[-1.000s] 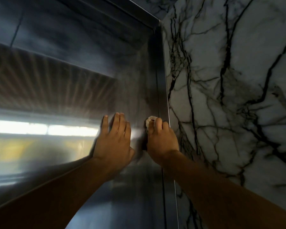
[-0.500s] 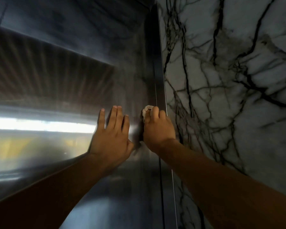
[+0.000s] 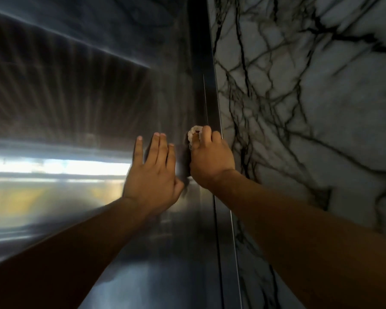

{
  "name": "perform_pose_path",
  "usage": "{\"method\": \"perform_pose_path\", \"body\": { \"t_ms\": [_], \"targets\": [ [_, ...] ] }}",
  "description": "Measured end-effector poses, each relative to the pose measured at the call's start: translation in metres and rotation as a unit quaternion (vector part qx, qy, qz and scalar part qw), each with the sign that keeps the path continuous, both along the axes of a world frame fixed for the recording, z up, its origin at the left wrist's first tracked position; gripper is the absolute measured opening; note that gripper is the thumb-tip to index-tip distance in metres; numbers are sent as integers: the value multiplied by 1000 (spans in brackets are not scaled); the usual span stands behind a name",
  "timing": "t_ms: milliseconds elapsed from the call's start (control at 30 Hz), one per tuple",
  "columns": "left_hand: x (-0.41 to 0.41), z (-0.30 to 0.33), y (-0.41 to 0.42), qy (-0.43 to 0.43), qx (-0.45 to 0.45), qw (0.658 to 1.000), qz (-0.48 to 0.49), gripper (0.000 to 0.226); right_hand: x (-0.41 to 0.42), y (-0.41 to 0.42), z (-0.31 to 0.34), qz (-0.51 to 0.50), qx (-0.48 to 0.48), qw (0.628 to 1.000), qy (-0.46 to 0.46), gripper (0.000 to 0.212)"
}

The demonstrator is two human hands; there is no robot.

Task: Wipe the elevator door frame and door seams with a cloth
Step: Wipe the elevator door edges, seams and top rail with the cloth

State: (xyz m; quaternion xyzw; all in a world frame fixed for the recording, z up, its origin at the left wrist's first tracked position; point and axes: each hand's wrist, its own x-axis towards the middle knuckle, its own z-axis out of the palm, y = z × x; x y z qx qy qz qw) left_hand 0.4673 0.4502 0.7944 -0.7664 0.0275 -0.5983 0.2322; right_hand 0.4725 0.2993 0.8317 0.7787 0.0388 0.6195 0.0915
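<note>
A dark steel door frame (image 3: pixel 202 70) runs vertically between the brushed metal elevator door (image 3: pixel 80 108) and the marble wall. A thin seam (image 3: pixel 216 230) runs along the frame. My right hand (image 3: pixel 211 159) is closed around a small pale bunched cloth (image 3: pixel 193 133), pressing it against the frame at the seam. Only the top of the cloth shows above my fingers. My left hand (image 3: pixel 153 172) lies flat on the door just left of the frame, fingers spread and pointing up, holding nothing.
A white marble wall (image 3: pixel 310 108) with dark veins fills the right side, meeting the frame's outer edge. The polished door reflects a bright band of light (image 3: pixel 54 168) on the left.
The view has dropped down the frame, so the top corner of the frame is out of sight. Both hands kept their places side by side, the right one sliding the cloth along the frame.
</note>
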Motion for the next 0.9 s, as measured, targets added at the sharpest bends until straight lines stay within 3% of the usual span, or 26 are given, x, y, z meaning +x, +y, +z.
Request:
{"method": "perform_pose_path", "body": {
  "t_ms": [367, 633, 900],
  "targets": [
    [0, -100, 3, 3, -7, 1000, -7, 90, 4, 3, -101, 3, 8, 1000, -17, 56],
    [-6, -150, 8, 6, -6, 1000, -19, 92, -4, 4, -149, -6, 5, 1000, 12, 73],
    [-15, -188, 4, 17, -34, 999, -13, 87, -6, 4, -191, -8, 10, 1000, 26, 71]
  ]
}}
